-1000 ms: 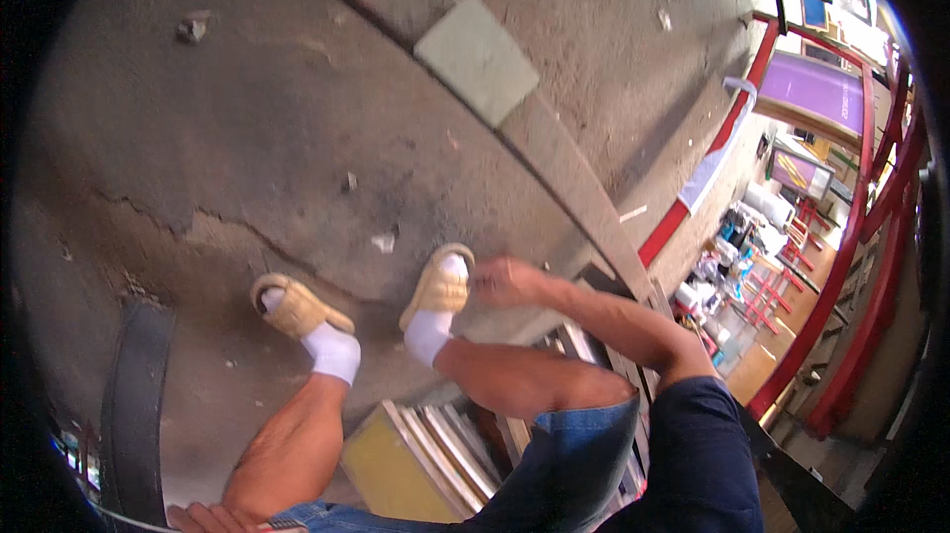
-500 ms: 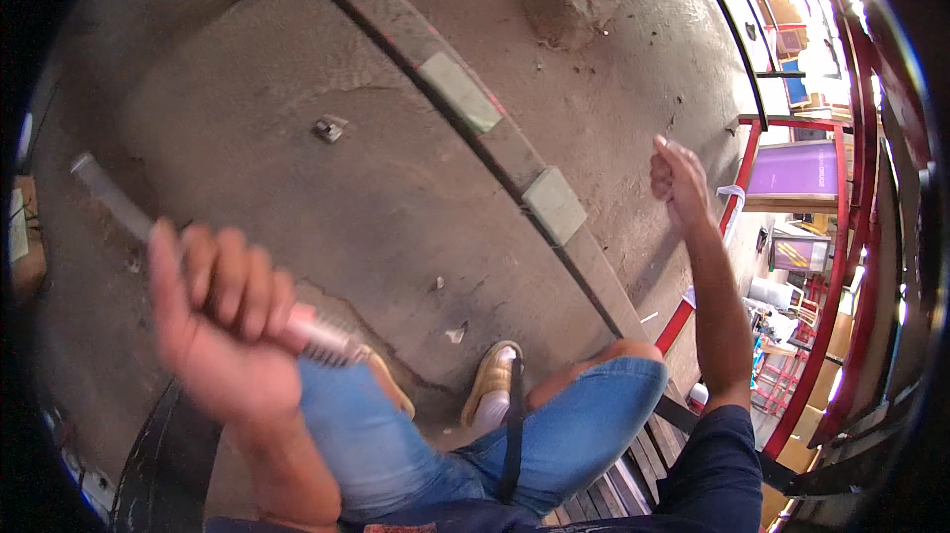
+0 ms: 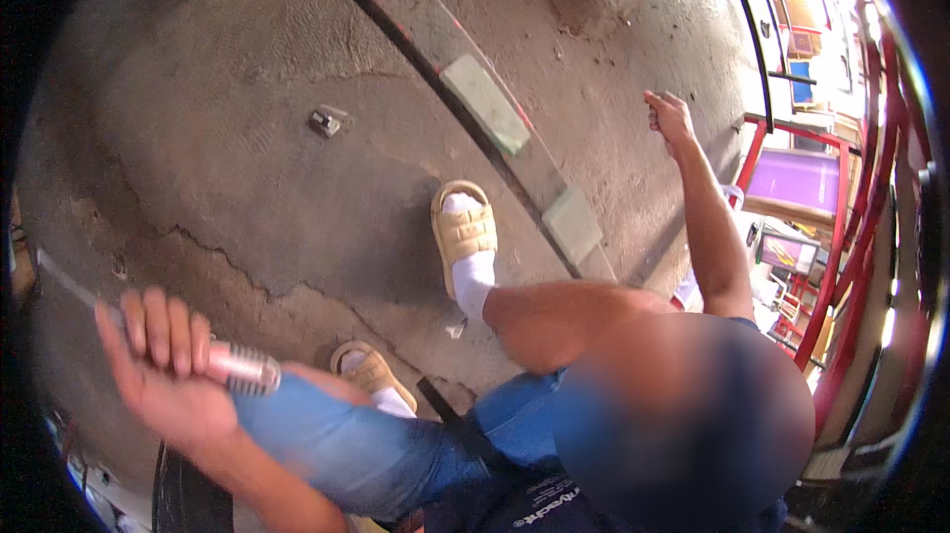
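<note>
While your left hand (image 3: 173, 365) grasps it, pink-handled tool (image 3: 240, 366): near your left denim leg (image 3: 341, 439); likely light, stiff, smooth; best held mid-handle.
Right hand (image 3: 671, 121): fingers half-curled; you can't tell if empty.

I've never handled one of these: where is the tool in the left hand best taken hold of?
Probably by its thick pinkish handle, from the right: that rounded, ridged end sticks out beyond the left hand. I'd avoid the thin pale strip on the other side, too blurred to judge for sharpness.
</note>
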`<state>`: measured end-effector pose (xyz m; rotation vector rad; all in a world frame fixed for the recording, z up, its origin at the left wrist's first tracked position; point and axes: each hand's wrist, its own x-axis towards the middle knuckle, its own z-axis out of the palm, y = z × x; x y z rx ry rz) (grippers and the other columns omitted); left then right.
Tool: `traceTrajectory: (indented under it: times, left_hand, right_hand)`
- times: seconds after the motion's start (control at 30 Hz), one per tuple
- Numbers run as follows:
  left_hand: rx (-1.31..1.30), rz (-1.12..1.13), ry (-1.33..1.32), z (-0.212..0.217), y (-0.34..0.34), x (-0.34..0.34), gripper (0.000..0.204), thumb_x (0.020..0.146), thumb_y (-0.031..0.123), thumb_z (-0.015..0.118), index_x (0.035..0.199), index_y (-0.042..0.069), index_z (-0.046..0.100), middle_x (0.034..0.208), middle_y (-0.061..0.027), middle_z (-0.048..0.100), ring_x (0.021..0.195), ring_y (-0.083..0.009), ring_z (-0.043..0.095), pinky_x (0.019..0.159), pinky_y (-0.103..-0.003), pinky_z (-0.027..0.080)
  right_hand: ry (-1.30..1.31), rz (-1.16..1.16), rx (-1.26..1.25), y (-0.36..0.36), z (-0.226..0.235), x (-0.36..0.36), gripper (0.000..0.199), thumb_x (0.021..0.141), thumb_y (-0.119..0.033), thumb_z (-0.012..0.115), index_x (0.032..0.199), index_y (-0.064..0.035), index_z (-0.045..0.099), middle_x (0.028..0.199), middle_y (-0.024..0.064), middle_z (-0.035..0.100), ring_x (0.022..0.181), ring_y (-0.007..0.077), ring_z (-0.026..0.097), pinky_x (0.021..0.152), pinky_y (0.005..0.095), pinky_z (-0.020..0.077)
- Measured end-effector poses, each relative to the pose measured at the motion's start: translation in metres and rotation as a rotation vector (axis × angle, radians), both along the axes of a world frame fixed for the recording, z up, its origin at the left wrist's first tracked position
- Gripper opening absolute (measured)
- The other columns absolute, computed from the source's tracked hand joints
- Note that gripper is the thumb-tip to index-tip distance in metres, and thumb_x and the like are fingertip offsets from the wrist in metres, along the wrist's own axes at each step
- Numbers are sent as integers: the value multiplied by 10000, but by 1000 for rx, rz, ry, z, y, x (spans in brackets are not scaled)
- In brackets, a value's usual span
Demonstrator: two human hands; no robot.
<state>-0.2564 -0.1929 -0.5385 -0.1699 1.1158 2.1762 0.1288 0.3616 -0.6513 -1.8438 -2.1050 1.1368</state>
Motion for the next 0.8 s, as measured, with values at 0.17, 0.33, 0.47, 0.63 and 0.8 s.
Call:
traceTrajectory:
  times: [0.17,0.33,0.47,0.63,0.8]
  left_hand:
    - [-632,336,19,-4,-32,17,333,1024,301,424,758,131,319,668,5,264,524,-90,237,451,-233,260]
    - [-699,364,-74,-33,-31,27,341,1015,340,438,765,134,331,654,13,281,491,-70,238,417,-221,249]
    - [-806,374,-22,-26,-8,41,361,1015,374,442,760,134,356,595,28,274,434,-60,235,383,-209,263]
    - [-750,203,-162,-22,28,26,412,992,455,465,717,160,376,609,25,314,488,-87,257,432,-237,286]
    - [-736,167,-179,-33,41,25,410,986,454,480,718,158,385,599,23,329,469,-90,269,407,-241,286]
  right_hand:
    - [64,-52,-112,69,-108,-12,200,862,-198,707,852,-8,647,700,15,564,603,109,518,540,283,412]
    - [-247,749,559,160,-179,78,184,811,-143,733,939,-12,724,889,70,706,758,121,658,674,249,512]
    - [-3,-103,145,127,-213,8,228,758,-136,749,978,-75,742,875,82,734,783,127,676,731,282,520]
    - [-242,-87,238,113,-192,-32,216,767,-125,690,966,-56,740,874,91,730,765,161,679,721,311,526]
    - [97,-139,78,101,-176,-45,276,794,-133,620,993,40,701,798,109,690,723,180,645,692,295,516]
